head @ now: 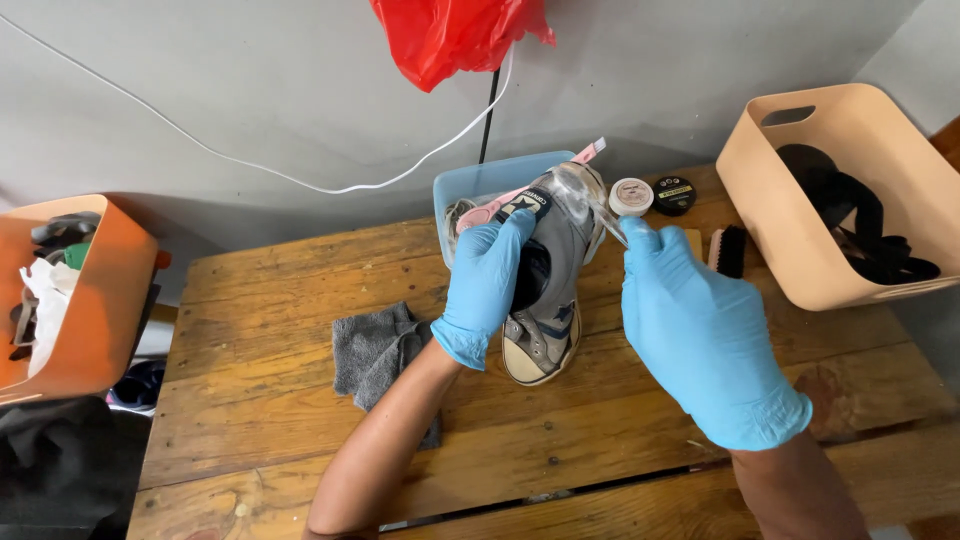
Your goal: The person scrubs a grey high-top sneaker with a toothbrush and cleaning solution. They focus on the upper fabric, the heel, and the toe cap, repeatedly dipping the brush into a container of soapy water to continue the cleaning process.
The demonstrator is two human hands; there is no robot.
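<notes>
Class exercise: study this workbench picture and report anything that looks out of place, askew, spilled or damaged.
Little stands out. The grey cloth lies crumpled, one corner hanging over the wooden table's edge. The sneaker, held by the left hand, looks scuffed and grubby at the toe. Nothing is spilled.

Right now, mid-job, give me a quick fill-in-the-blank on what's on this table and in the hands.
1. Both hands wear ____ gloves; the left hand holds the grey sneaker.
2. The grey cloth lies to the ____ of the sneaker in the picture.
3. The bin at the table's right edge is ____ in colour.
4. The right hand pinches a ____ plastic piece.

Missing words: blue; left; beige; clear
</notes>
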